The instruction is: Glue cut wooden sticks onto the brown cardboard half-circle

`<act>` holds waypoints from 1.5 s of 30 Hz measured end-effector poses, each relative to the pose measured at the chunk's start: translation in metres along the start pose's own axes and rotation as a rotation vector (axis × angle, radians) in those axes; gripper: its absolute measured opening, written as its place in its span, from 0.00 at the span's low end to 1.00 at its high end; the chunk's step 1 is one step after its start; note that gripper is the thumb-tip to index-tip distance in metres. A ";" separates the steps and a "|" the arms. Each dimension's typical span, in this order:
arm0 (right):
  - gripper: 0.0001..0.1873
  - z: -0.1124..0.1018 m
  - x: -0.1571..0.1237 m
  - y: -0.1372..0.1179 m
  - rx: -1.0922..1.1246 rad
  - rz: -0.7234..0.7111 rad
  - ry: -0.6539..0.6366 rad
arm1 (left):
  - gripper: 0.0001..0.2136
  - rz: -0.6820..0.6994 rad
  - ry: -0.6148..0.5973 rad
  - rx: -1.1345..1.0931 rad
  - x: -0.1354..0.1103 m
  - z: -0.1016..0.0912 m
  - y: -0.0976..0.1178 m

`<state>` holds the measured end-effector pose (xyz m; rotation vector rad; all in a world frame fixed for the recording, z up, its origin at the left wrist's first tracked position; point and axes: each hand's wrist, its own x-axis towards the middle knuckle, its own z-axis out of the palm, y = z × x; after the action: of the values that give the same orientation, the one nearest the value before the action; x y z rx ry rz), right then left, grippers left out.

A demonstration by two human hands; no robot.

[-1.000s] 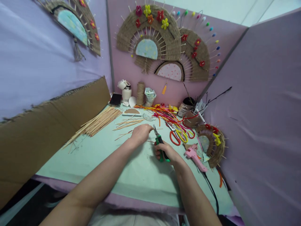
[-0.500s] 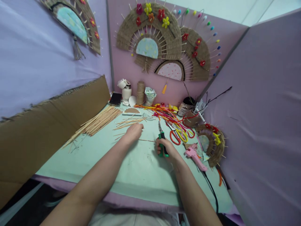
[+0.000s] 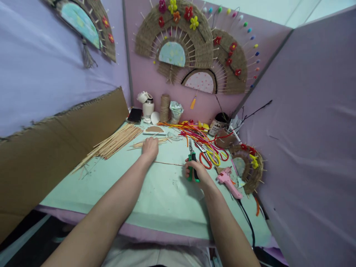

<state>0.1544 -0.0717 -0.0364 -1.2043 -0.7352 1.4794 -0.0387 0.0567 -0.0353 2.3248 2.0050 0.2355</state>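
My left hand (image 3: pixel 150 148) is curled over a small loose bunch of thin wooden sticks (image 3: pixel 164 140). Its fingertips are hidden, so what they grip does not show. My right hand (image 3: pixel 196 170) is wrapped round green-and-black pliers (image 3: pixel 190 157), their pointed metal jaws facing away from me. A thin brown stick (image 3: pixel 169 163) stretches across the mat from near my left wrist to the fingers of my right hand. A larger bundle of sticks (image 3: pixel 116 142) lies to the left.
Scissors (image 3: pixel 205 160) and colourful fuzzy stems (image 3: pixel 200 137) lie right of the pliers. A pink glue gun (image 3: pixel 229 183) with a black cord rests at the right. Behind stand a twine spool (image 3: pixel 165 107) and a jar (image 3: pixel 148 107). A cardboard panel (image 3: pixel 66 137) borders the left side.
My left hand has moved left and slightly away from me, onto the small bunch of sticks. My right hand keeps hold of the pliers. The view has shifted slightly.
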 end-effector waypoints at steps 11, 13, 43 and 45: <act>0.21 -0.004 -0.006 -0.015 0.203 -0.190 0.025 | 0.11 0.589 -0.065 -0.261 -0.047 0.024 0.059; 0.20 -0.005 -0.006 -0.016 0.224 -0.214 -0.001 | 0.09 0.587 -0.092 -0.214 -0.057 0.028 0.070; 0.21 0.001 -0.018 -0.010 -0.386 0.005 -0.101 | 0.13 0.322 0.108 -0.842 -0.024 -0.009 0.030; 0.20 0.001 -0.018 -0.010 -0.394 -0.006 -0.105 | 0.13 0.351 0.081 -0.834 -0.025 -0.011 0.032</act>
<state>0.1556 -0.0863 -0.0218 -1.4209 -1.1393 1.4413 -0.0131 0.0263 -0.0221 2.0585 1.1379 0.9741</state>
